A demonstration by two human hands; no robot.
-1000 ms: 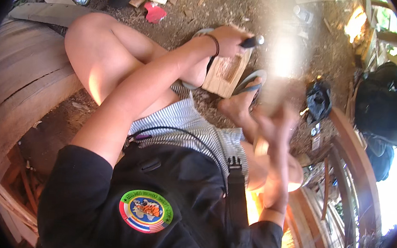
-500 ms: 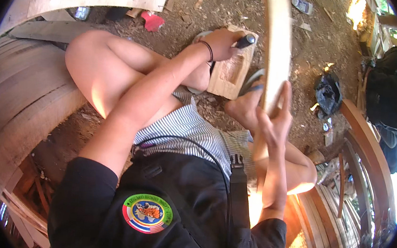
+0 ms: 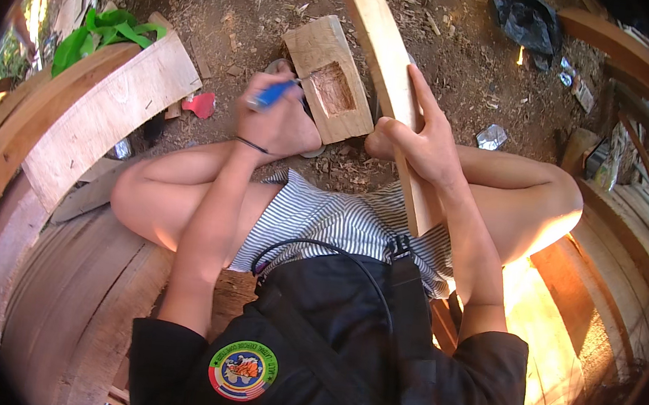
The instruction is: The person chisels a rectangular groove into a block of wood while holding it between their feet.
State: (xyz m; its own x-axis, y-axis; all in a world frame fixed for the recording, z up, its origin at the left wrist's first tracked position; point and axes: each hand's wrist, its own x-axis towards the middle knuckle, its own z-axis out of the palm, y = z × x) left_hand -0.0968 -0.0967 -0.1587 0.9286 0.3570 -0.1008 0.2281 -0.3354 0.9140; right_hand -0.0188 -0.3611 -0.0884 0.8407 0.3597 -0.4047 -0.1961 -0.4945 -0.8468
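My left hand [image 3: 268, 124] is closed round the blue handle of a chisel [image 3: 275, 95], slightly blurred; its narrow end is close to the wooden block, though I cannot tell whether it touches. That pale wooden block [image 3: 319, 45] lies tilted on the ground between my feet, a rough rectangular recess cut in its upper face. A long, flat wooden board [image 3: 389, 42] slants past the block's right side, its near end over my lap. My right hand [image 3: 431, 146] grips the board near its lower part, thumb across the top and index finger stretched along the edge.
Wood chips litter the dirt floor around the block. Curved planks [image 3: 112, 111] stand at the left under green leaf-like strips [image 3: 104, 33]. A red scrap [image 3: 199, 104] lies near them. At the right are a black plastic bag [image 3: 527, 23], a clear crumpled piece [image 3: 491, 137] and more timber.
My view has turned, and the block's recess shows more fully. My left hand has turned the chisel so its blue handle faces me. The board now slants up to the left.
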